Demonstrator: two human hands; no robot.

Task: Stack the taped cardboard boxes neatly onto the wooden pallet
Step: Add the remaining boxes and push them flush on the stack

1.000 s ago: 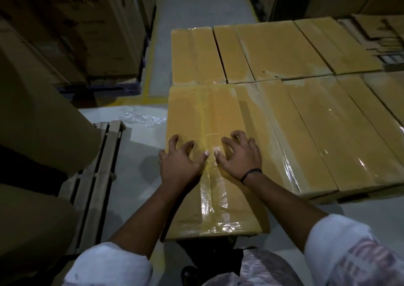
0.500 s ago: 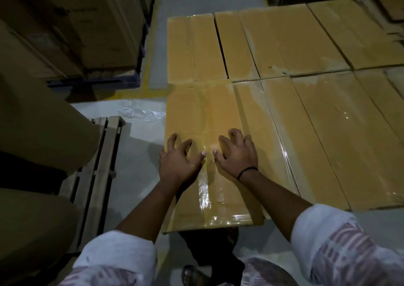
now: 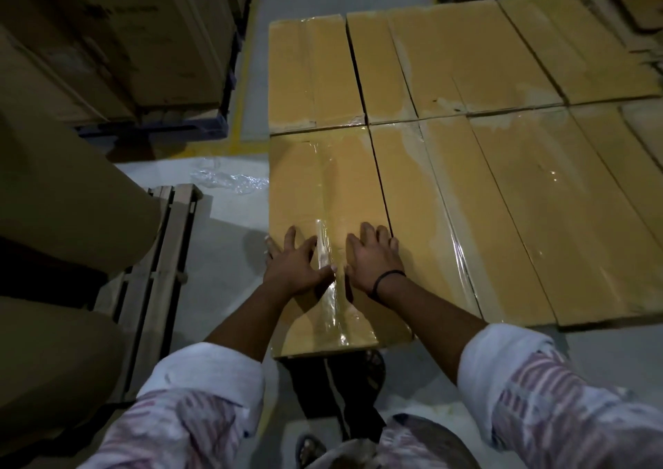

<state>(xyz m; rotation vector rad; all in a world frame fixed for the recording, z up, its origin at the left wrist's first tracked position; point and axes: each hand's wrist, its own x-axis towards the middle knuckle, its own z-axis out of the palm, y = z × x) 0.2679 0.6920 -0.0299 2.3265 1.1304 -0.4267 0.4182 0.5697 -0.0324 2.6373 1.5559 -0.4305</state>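
Note:
A long taped cardboard box (image 3: 323,189) lies flat at the near left corner of a layer of similar taped boxes (image 3: 520,199). Its near end sticks out a little past the neighbouring box. My left hand (image 3: 296,266) and my right hand (image 3: 373,259) both press flat on its top, fingers spread, one on each side of the shiny tape seam (image 3: 328,289). The pallet under the boxes is hidden by them.
A wooden pallet (image 3: 154,271) stands on edge at the left beside large brown shapes. Stacked cartons (image 3: 118,38) on a dark pallet fill the far left. Crumpled plastic film (image 3: 229,180) lies on the grey floor. My sandalled feet (image 3: 373,364) are just below the box.
The box under my hands has slid forward and straightened until its far end meets the back row. Both hands stayed flat on top.

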